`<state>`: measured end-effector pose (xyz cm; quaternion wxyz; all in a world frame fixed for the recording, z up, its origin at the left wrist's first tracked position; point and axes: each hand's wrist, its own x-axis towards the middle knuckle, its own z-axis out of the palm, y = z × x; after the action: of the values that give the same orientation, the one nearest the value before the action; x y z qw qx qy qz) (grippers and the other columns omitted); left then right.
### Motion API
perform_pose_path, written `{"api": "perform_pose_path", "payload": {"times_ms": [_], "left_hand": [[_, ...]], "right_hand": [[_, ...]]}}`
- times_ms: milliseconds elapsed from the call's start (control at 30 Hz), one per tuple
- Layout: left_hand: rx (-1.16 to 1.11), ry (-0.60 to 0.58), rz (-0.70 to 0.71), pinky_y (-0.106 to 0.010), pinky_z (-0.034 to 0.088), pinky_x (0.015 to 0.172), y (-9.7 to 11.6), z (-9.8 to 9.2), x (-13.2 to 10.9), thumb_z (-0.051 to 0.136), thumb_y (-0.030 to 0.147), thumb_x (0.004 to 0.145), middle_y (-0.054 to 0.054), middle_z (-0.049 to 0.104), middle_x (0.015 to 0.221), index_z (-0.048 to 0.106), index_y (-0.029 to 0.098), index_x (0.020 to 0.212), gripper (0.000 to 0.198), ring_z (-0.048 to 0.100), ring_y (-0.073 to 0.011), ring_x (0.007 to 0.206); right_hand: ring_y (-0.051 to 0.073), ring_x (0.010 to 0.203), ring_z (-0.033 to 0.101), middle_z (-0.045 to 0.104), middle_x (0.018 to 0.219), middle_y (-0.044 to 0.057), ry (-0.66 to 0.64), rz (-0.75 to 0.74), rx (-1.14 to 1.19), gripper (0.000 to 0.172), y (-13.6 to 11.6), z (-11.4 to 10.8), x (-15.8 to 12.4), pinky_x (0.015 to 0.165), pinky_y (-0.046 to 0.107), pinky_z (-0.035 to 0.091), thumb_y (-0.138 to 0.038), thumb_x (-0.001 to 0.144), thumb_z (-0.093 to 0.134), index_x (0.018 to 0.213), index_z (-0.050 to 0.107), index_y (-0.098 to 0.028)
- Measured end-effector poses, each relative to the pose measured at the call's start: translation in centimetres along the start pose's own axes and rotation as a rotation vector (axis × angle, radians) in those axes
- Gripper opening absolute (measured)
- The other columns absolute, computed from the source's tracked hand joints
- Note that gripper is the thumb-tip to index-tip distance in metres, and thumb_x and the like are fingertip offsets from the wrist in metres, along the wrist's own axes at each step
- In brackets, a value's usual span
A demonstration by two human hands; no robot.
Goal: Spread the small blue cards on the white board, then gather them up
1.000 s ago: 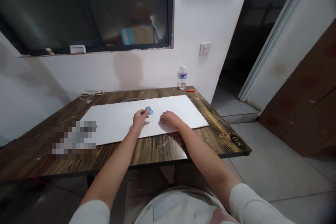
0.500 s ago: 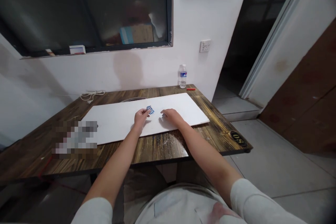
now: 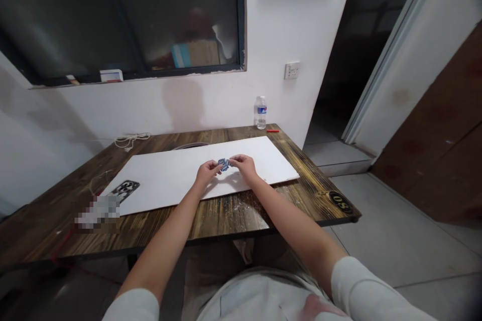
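Observation:
A few small blue paper clips (image 3: 223,163) are pinched between my two hands, just above a large white board (image 3: 173,175) that lies on the wooden table (image 3: 226,210). My left hand (image 3: 207,172) grips the clips from the left with closed fingertips. My right hand (image 3: 244,165) holds them from the right, fingers pinched together. Both forearms reach out from the bottom of the view.
A phone (image 3: 125,189) lies at the board's left end beside a blurred patch. A water bottle (image 3: 260,112) and a red pen (image 3: 273,131) stand at the table's far right corner. A white cable (image 3: 130,138) lies at the back. An open doorway is at right.
My right hand has lifted off the board and moved left to meet my left hand at the blue clips. The left hand stayed nearly in place.

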<state>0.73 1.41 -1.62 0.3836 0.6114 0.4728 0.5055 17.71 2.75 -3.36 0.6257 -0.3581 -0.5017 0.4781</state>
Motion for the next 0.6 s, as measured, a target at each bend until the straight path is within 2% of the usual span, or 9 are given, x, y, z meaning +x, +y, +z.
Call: {"api": "perform_pose_path", "payload": {"times_ms": [133,333,600], "left_hand": [[-0.014,-0.083,0.012,-0.027,0.045,0.055,0.1,0.2,-0.3,0.079,0.053,0.059,-0.003,0.065,0.057,0.061,0.019,0.064,0.039,0.060,-0.0168,0.054],[-0.036,-0.115,0.010,-0.030,0.048,0.059,0.1,0.3,-0.6,0.080,0.053,0.061,-0.005,0.067,0.058,0.063,0.019,0.067,0.038,0.062,-0.0180,0.055],[-0.055,-0.155,0.023,-0.029,0.048,0.061,0.2,0.4,-0.7,0.081,0.050,0.061,-0.005,0.069,0.062,0.064,0.018,0.065,0.037,0.062,-0.0171,0.058]], "right_hand": [[0.015,0.065,0.062,0.070,0.068,0.002,0.059,0.048,0.059,0.029,0.0,0.2,-0.4,0.067,0.029,0.051,-0.039,0.053,0.080,0.070,0.069,-0.017],[0.017,0.065,0.062,0.069,0.066,0.002,0.032,0.070,-0.043,0.032,0.2,0.3,-0.8,0.065,0.028,0.047,-0.041,0.052,0.081,0.069,0.070,-0.016],[0.011,0.053,0.049,0.056,0.054,-0.005,-0.007,0.097,0.045,0.041,1.1,0.7,-1.1,0.054,0.023,0.038,-0.049,0.054,0.080,0.059,0.052,-0.019]]}}
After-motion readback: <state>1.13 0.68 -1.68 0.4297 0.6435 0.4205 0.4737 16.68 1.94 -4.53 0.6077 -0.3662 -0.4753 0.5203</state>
